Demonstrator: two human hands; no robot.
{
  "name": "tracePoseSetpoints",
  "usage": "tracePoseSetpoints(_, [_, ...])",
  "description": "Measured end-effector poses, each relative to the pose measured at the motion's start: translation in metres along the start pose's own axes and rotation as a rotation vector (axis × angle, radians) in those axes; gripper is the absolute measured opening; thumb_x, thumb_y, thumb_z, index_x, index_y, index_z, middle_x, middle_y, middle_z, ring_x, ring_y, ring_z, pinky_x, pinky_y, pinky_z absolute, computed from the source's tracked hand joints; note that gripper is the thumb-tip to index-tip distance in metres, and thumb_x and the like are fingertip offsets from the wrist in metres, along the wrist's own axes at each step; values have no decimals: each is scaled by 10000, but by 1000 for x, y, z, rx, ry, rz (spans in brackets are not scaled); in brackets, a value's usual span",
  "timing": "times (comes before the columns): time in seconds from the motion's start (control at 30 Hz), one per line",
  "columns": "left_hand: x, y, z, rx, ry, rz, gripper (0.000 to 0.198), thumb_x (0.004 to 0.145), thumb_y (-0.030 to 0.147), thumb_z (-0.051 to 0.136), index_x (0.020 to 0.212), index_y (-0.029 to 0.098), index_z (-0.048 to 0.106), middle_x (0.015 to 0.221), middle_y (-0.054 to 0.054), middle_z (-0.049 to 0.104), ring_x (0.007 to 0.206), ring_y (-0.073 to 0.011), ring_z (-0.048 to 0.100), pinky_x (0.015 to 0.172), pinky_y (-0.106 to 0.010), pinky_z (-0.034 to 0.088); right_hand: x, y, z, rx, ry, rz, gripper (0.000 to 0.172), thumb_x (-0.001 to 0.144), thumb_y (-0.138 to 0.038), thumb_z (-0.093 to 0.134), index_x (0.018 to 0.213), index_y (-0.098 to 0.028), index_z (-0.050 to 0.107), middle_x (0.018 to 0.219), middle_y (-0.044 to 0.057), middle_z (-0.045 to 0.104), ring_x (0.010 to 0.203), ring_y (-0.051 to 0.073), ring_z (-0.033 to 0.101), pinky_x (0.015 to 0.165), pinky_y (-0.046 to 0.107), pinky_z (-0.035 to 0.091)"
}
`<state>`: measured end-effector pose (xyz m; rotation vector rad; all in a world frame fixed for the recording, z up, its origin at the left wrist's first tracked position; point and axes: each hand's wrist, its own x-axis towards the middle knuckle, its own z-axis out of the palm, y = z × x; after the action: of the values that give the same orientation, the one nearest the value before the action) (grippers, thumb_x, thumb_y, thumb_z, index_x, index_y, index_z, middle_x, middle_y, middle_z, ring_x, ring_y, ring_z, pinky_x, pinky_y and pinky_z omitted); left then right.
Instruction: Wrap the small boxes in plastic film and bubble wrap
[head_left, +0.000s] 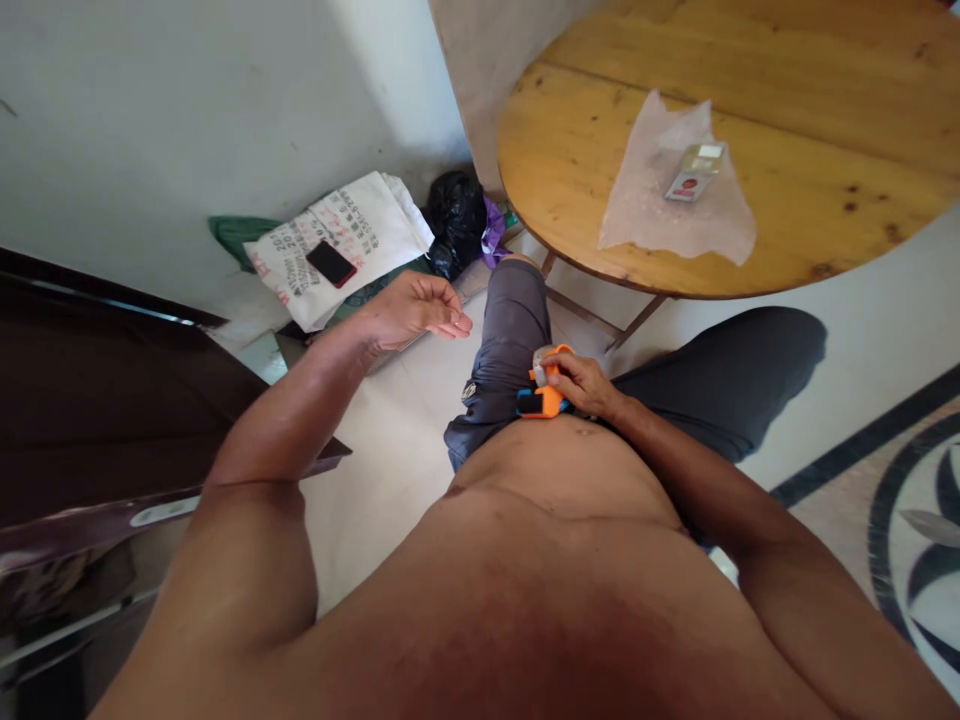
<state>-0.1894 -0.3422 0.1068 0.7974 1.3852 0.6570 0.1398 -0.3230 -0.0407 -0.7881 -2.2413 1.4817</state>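
— If bumped or held too lightly, liable to slide off the lap onto the floor.
— Meaning what?
— Meaning the orange dispenser, apparently for tape, resting at the waist.
— Held how?
— By the right grip, closed over the orange dispenser from above; prone to twist if pressed at one end only.
— And the left grip?
— Loosely curled, well apart from the orange dispenser; impossible to tell whether pinching something thin. Likely to fold or stick to itself, if tape.
— Any other risk?
— Perhaps to the phone, on the white sack: apt to slip off if nudged.
— And on the counter?
— A small box on a thin plastic sheet, liable to be dragged along by a tug on one corner.
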Motion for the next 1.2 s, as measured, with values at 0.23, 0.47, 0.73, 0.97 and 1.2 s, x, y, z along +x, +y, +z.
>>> tracePoseSetpoints(0.23, [-10, 28, 12, 134, -37, 170, 183, 711, 207, 801, 788, 88, 687, 765, -84, 757, 724, -174, 731, 681, -268, 583, 12, -7, 2, 91, 129, 182, 144, 885, -343, 573, 893, -212, 632, 773, -5, 634, 657, 132, 547, 636, 281, 447])
tracePoseSetpoints(0.47, [-18, 71, -6, 200, 74, 326, 99, 745, 109, 781, 783, 78, 695, 735, -90, 752, 676, -219, 735, 664, -340, 607, 22, -24, -9, -262, 85, -80, 200, 949, -280, 452, 991, -217, 637, 883, 59, 690, 801, 200, 633, 779, 348, 504])
tracePoseSetpoints(0.73, [-22, 99, -16, 329, 106, 302, 74, 752, 26, 758, 800, 42, 704, 728, -89, 753, 654, -209, 735, 691, -360, 620, 21, -16, -7, -360, 44, -195, 230, 993, -311, 421, 989, -221, 633, 875, 77, 684, 847, 216, 645, 792, 357, 516])
tracePoseSetpoints(0.97, [-6, 75, -22, 221, 56, 213, 98, 734, 71, 749, 799, 47, 680, 742, -91, 760, 672, -211, 745, 678, -347, 627, -1, -5, -27, -127, -114, -226, 379, 1028, -345, 385, 1353, -244, 553, 1186, 89, 687, 1111, 205, 644, 960, 390, 526])
tracePoseSetpoints(1.2, [3, 76, -22, 192, 123, 208, 97, 737, 93, 767, 785, 87, 682, 731, -92, 750, 683, -242, 732, 843, -574, 582, -11, -4, -42, -293, -272, -269, 486, 948, -310, 545, 1430, -255, 526, 1341, 139, 604, 1263, 298, 556, 1062, 534, 437])
